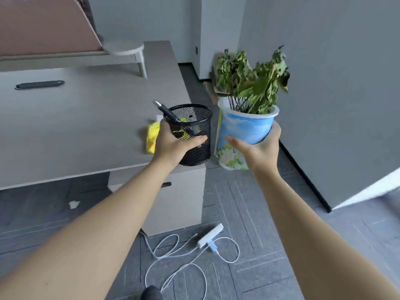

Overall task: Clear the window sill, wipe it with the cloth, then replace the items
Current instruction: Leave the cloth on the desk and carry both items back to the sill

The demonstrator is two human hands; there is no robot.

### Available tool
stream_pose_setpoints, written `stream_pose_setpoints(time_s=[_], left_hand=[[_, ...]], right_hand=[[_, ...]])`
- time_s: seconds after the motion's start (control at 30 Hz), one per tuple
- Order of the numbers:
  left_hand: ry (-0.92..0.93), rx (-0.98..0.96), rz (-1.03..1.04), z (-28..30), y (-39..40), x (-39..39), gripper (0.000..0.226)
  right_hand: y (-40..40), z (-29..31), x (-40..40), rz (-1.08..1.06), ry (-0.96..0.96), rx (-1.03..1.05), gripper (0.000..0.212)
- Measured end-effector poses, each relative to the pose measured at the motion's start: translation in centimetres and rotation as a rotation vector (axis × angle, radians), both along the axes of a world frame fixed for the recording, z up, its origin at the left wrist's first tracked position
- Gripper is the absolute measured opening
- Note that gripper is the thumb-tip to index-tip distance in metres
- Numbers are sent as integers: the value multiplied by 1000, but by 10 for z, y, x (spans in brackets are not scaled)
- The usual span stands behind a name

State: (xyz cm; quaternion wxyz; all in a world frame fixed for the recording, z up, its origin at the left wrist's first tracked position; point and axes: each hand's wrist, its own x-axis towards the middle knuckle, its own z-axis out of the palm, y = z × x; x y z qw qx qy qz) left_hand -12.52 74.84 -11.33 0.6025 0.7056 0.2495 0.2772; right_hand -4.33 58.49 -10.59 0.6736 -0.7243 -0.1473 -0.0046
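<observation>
My left hand (pixel 173 145) grips a black mesh pen holder (pixel 192 128) with pens and a marker in it, at the near right corner of a grey desk (pixel 75 118). Its base looks to touch the desk edge. My right hand (pixel 259 146) holds a blue and white plant pot (pixel 244 128) with wilted green leaves (pixel 251 81), in the air to the right of the desk. A yellow cloth (pixel 152 135) lies on the desk just behind my left hand, partly hidden. The window sill is out of view.
A black pen case (pixel 40 84) lies far left on the desk. A white power strip (pixel 210 236) and looped white cables (pixel 177 256) lie on the grey carpet below. A small round stool (pixel 124 48) and a sofa stand behind. A grey wall (pixel 324 83) is on the right.
</observation>
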Motion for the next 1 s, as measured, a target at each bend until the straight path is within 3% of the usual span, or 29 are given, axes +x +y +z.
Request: stream_pose_setpoints(time_s=[0.47, 0.67, 0.83, 1.0], left_hand=[[28, -11, -622, 25, -315, 153, 88], [33, -7, -857, 21, -445, 231, 94], [11, 19, -1037, 27, -552, 290, 95], [41, 73, -1213, 19, -652, 324, 92]], right_hand=[[-332, 18, 55, -587, 52, -35, 90], [-452, 12, 94, -835, 63, -56, 80], [-543, 11, 120, -1039, 44, -16, 91], [-631, 4, 125, -1188, 50, -2, 86]])
